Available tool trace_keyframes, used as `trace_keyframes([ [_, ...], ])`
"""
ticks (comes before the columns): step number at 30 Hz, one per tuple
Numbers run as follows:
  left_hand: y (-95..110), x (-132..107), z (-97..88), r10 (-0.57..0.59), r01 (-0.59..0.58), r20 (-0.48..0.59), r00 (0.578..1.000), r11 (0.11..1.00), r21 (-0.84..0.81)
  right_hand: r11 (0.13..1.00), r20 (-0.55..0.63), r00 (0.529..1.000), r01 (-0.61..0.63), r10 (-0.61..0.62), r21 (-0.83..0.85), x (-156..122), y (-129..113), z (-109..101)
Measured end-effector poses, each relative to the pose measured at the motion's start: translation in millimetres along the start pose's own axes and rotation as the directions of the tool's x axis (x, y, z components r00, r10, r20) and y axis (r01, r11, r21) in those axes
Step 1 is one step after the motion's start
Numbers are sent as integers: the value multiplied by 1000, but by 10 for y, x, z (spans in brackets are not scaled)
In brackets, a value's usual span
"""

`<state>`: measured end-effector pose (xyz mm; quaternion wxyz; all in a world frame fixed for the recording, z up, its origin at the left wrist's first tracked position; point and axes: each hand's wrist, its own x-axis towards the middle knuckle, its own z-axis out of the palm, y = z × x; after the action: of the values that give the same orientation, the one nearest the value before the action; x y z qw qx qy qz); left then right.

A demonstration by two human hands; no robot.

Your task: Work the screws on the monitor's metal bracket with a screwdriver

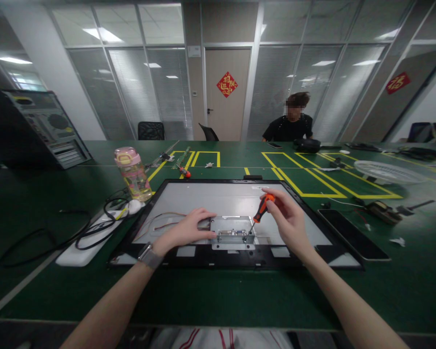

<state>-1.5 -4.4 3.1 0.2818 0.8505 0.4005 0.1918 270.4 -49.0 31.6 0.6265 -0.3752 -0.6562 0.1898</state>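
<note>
Pinches orange-handled screwdriver point(260, 211) in right hand point(288, 220), tip on port bracket point(232, 232); steadies it with flat, fingers-together left hand point(189, 230). Could cam out through tilted shaft, scratching monitor panel point(203, 198).

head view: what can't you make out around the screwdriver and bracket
1. Head view: any screw at the screwdriver tip is too small to see.
2. Head view: the bracket left edge is hidden under the left hand.
3. Head view: the wires run out of sight under the left hand.
</note>
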Motion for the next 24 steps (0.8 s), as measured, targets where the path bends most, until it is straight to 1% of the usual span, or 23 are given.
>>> trace_keyframes([
  [3, 15, -2, -10, -9, 9, 6, 1000, 1000, 2, 999, 19, 1000, -24, 23, 36, -5, -15, 2],
  [8, 25, 0, -13, -5, 5, 1, 1000, 1000, 0, 999, -9, 999, 36, -36, 0, -9, -4, 9],
  [12, 58, -4, -20, -15, 15, -5, 1000, 1000, 1, 1000, 5, 1000, 3, -3, -21, -10, -7, 0],
  [19, 36, -7, -5, 3, -3, -6, 1000, 1000, -2, 999, 32, 999, -26, 25, 29, -16, -1, -11],
  [21, 22, -7, -3, 10, -10, -5, 1000, 1000, -4, 1000, 22, 1000, -13, 13, 8, -10, 9, -10],
  [24, 11, -7, -6, 11, -11, -2, 1000, 1000, -3, 999, 1, 999, 40, -40, -36, -4, 21, -9],
])
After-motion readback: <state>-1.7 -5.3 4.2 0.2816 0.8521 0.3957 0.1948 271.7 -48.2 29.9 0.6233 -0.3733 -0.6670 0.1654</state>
